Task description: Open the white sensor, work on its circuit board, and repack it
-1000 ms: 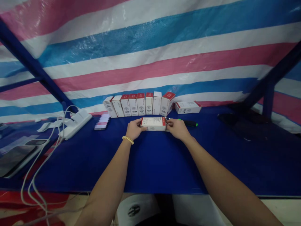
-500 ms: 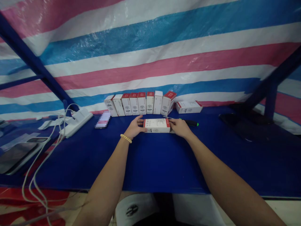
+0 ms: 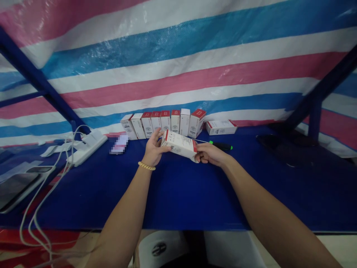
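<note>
A small white cardboard box with red ends and dark print is held between my hands, tilted with its left end higher. My left hand, with a yellow beaded bracelet on the wrist, grips the left end, thumb in front. At the right end, the fingers of my right hand are closed on the box's edge, where a flap seems to hang. Just beyond my right hand lies a screwdriver with a black and green handle.
Several similar boxes stand in a row at the back of the blue table. Another box lies flat to their right. On the left are a white power strip with cables and a blurred-out phone-sized object. A dark object lies right.
The box has been raised off the table and tilted, its left end up. Both hands moved with it, the left wrapping further round its end. The view has shifted slightly.
</note>
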A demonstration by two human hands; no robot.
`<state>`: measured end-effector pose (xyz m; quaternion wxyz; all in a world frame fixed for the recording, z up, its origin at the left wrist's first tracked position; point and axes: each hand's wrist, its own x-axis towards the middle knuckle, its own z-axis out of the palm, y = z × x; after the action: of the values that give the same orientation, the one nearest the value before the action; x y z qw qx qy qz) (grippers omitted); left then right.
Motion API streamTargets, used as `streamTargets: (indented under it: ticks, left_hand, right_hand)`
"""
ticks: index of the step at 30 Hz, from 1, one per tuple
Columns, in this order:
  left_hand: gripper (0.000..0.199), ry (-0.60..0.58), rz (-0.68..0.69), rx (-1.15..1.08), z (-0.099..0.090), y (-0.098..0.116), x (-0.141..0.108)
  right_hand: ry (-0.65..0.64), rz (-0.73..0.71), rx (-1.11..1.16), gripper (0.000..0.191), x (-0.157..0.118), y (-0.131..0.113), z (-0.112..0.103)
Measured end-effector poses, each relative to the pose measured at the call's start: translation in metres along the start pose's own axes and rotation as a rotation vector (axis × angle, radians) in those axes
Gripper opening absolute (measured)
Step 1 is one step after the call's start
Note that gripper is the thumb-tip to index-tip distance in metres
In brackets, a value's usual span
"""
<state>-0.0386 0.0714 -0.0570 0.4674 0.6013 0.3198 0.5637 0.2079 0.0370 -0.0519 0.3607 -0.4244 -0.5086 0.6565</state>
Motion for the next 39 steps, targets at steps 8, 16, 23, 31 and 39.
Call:
streamTargets:
  ticks: [8,16,23,31,39]
  left_hand:
    - [0.061,0.147,0.251,0.120,0.015,0.036,-0.006]
    - [0.043,0.237,0.362,0.155,0.043,0.035,-0.015]
    - [0.069,0.219,0.441,0.505,0.057,0.024,-0.026]
    - [0.055,0.385,0.382,0.617,0.056,0.032,-0.026]
    - [0.028,0.412,0.358,0.522,0.052,0.029,-0.022]
  right_hand:
    - [-0.306,-0.018,0.389,0.024,0.004,0.011,0.046]
    - [-0.187,0.004,0.661,0.046,0.005,0.013,0.079]
    - [-0.088,-0.053,0.672,0.034,0.011,0.020,0.077]
    - [0.034,-0.079,0.656,0.025,0.014,0.019,0.075]
    - [0.033,-0.069,0.640,0.027,0.012,0.021,0.077]
